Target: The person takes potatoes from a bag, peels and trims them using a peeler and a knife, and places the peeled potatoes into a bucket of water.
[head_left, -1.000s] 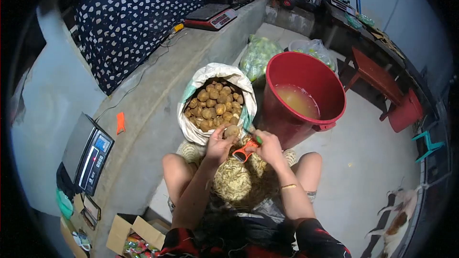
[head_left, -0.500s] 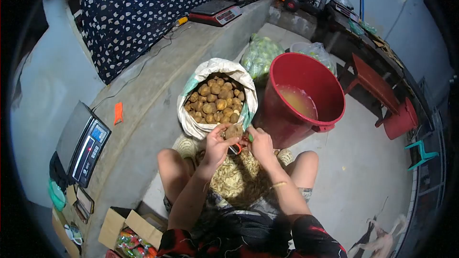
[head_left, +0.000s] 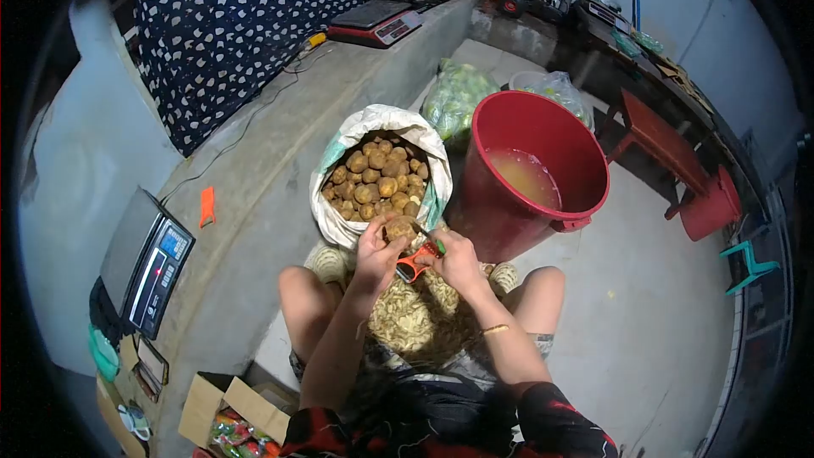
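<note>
My left hand [head_left: 377,256] is closed around a brown potato [head_left: 400,229], held just in front of the sack. My right hand [head_left: 458,263] is closed on an orange peeler [head_left: 410,268], which sticks out below its fingers. A green-handled tool [head_left: 439,247], apparently a small knife, also shows in that hand, its dark tip close to the potato. Pale peelings [head_left: 407,318] lie in a heap between my legs, under both hands. Beyond them stands an open white sack [head_left: 335,157] full of unpeeled potatoes [head_left: 377,174].
Right of the sack is a tall red bin [head_left: 500,220] with cloudy liquid. Behind are plastic bags of green produce [head_left: 458,97]. A digital scale [head_left: 157,267] and an orange peeler [head_left: 207,207] rest on the left ledge. A cardboard box [head_left: 203,407] stands at lower left.
The potato has shifted slightly left in my left hand. My right hand has turned, so the orange peeler shows more fully below the fingers and the dark tip shows beside the potato.
</note>
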Demonstrator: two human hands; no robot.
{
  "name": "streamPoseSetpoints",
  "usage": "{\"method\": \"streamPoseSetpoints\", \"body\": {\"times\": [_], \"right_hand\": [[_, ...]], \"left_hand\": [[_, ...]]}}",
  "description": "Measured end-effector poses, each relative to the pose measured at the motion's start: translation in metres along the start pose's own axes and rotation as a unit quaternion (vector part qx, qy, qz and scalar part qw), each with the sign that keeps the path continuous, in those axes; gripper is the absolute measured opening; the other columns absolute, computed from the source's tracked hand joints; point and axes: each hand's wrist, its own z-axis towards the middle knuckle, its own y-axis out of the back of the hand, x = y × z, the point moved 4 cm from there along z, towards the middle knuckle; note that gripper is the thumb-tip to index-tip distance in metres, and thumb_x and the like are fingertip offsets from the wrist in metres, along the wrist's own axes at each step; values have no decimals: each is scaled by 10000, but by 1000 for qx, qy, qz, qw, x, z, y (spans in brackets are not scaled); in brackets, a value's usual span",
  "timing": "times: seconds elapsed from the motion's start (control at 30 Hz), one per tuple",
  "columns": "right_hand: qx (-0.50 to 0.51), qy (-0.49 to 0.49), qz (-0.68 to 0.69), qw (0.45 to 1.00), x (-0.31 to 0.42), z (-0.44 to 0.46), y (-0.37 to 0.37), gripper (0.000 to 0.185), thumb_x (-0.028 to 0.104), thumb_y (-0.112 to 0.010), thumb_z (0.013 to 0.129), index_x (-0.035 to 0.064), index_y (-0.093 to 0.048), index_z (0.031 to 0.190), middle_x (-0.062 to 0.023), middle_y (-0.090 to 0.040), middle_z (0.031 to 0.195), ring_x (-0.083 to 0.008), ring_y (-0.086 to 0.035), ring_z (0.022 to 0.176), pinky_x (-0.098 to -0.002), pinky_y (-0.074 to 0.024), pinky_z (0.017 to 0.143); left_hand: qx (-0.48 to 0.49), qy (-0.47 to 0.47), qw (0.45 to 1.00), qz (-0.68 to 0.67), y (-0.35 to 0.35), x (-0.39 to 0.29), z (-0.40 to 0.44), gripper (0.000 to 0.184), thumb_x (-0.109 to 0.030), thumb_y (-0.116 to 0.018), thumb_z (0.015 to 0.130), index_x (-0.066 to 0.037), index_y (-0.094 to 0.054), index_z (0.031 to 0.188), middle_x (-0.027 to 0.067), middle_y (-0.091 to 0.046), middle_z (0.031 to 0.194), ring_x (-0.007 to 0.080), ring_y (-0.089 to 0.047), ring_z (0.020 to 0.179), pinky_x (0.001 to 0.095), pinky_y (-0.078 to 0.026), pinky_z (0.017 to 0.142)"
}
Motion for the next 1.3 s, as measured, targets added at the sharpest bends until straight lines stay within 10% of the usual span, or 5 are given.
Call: {"method": "streamPoseSetpoints", "body": {"times": [0.53,0.87,1.03,1.13,1.3], "right_hand": [[3,-18,3,1000,16,-2,10,447,260,-855,672,11,-631,969,-248,-636,759,-415,-650,783,-466,-524,682],[54,-122,10,991,-24,4,10,611,298,-906,587,-26,-641,1032,-262,-647,822,-431,-638,838,-434,-516,722],[-13,-115,179,977,-44,13,34,451,201,-900,642,20,-607,932,-42,-660,789,-94,-593,722,-276,-501,672],[1,-166,403,900,-52,13,42,436,117,-887,672,49,-580,975,12,-627,835,-72,-571,750,-247,-488,671],[13,-110,402,909,-37,12,36,427,112,-885,674,52,-581,968,16,-629,833,-65,-566,762,-241,-477,691]], "left_hand": [[14,0,999,37,-9,-1,-7,472,103,-542,846,95,-432,1306,193,-580,1229,266,-614,1094,373,-481,989],[28,42,993,-109,-12,-13,-5,544,-16,-519,891,84,-338,1395,170,-506,1325,250,-501,1238,421,-338,1123],[28,43,996,-71,-3,-11,-3,559,74,-524,856,78,-356,1389,161,-525,1297,252,-519,1216,429,-358,1113],[43,81,993,-70,-2,-2,-4,555,99,-537,836,83,-383,1369,171,-529,1292,252,-524,1213,424,-378,1095],[92,75,992,49,-17,6,-8,558,111,-615,785,99,-439,1314,187,-573,1233,249,-585,1131,393,-467,1010]]}}
